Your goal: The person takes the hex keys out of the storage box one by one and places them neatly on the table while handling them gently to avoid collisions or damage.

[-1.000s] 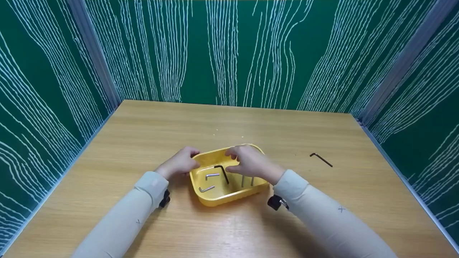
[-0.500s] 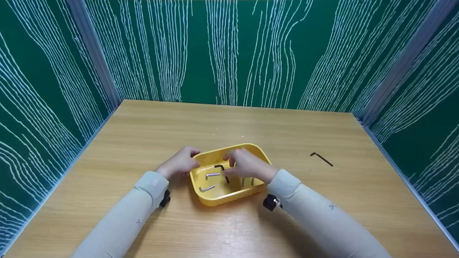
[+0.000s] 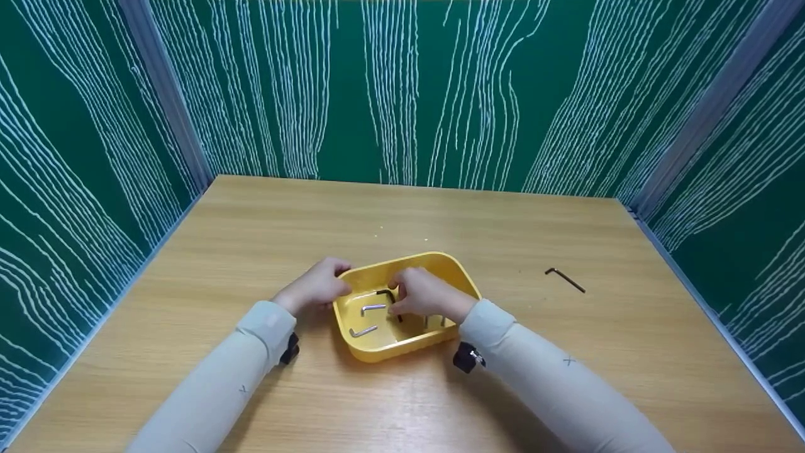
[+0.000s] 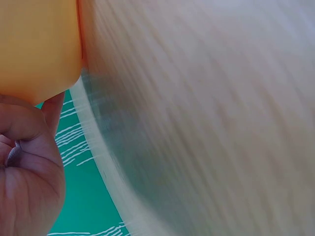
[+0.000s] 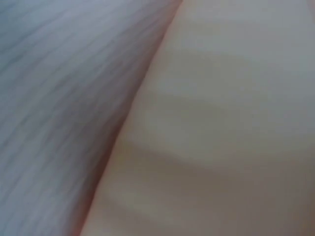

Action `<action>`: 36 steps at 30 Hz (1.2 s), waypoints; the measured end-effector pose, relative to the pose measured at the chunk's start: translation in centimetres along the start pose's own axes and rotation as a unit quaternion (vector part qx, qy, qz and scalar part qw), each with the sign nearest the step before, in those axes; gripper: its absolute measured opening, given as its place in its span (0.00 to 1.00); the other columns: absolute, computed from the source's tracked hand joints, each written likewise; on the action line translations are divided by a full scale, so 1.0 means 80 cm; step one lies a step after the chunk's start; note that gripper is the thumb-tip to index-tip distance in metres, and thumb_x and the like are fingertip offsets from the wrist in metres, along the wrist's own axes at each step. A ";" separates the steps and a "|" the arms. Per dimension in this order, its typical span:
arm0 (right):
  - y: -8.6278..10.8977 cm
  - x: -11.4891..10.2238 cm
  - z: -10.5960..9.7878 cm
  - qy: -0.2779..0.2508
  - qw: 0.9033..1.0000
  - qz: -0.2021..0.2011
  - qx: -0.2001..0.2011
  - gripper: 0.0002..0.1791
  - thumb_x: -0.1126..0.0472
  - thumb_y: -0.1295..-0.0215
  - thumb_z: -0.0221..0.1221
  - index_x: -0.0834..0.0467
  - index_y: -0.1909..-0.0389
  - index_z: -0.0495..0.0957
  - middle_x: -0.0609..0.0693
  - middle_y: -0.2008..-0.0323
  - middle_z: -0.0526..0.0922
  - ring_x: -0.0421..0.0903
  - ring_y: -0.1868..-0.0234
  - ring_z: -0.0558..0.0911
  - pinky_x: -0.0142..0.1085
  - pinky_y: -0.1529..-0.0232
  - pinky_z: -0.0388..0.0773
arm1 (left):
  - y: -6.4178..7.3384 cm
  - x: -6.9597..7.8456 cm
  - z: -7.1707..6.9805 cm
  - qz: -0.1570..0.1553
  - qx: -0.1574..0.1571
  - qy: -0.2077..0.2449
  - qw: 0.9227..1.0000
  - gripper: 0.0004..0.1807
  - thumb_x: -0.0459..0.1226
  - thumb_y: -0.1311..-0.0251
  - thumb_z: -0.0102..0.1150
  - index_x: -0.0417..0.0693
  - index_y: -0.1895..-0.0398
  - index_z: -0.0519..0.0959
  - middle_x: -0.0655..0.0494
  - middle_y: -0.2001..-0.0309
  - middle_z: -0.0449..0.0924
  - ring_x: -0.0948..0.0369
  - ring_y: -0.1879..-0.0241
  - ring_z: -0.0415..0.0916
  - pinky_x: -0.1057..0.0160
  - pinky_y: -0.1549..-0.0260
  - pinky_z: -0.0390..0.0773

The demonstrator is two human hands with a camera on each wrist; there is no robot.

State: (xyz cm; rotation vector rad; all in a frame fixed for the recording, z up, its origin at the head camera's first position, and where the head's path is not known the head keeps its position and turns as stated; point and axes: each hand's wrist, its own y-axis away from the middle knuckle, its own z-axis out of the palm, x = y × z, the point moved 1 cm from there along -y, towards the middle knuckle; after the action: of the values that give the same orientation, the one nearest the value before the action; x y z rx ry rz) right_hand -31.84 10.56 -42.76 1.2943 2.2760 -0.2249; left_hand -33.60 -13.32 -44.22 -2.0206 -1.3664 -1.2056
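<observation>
Holding the rim of the yellow bin (image 3: pixel 354 343): your left hand (image 3: pixel 312 288), bent about the end nearest it; the left wrist view shows its curled fingers by the outer wall. Your right hand (image 3: pixel 431 294): reached inside the bin, thumb and forefinger bent, a small gap between them. Whether they touch anything, you cannot tell.

Bin, one: between your hands, on the worktop (image 3: pixel 283 214), slanted slightly.

Black hex key (image 3: pixel 385 292), one: on the bin's floor, at your right thumb and forefinger, partly covered by them.

Upper silver hex key (image 3: pixel 375 307), one: between your hands, just left of your right thumb.

Lower silver hex key (image 3: pixel 364 331), one: nearer your body than either hand, to the right of your left.

Silver rods, two: under your right hand, upper parts hidden.

Dark hex key (image 3: pixel 567 280), one: on the worktop outside the bin, well to the right of your right hand.

Pale sleeves, two: behind your hands, a black device under each cuff.

Green walls, white-lined: beyond both hands.
</observation>
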 end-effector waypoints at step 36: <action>0.004 -0.007 0.003 0.065 0.997 0.032 -0.009 0.14 0.73 0.43 0.69 0.61 0.56 0.90 0.55 0.62 0.91 0.44 0.67 0.81 0.34 0.71 0.77 | 0.002 0.001 0.001 0.000 0.005 0.002 1.000 0.16 0.26 0.41 0.54 0.36 0.50 0.83 0.53 0.68 0.78 0.64 0.82 0.69 0.68 0.84 0.71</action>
State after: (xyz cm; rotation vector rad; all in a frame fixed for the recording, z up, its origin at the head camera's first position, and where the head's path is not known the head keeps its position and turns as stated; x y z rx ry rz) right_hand -31.25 10.22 -42.63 1.4088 2.3338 -0.0996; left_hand -33.44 -13.33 -44.19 -2.0112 -1.3684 -1.1991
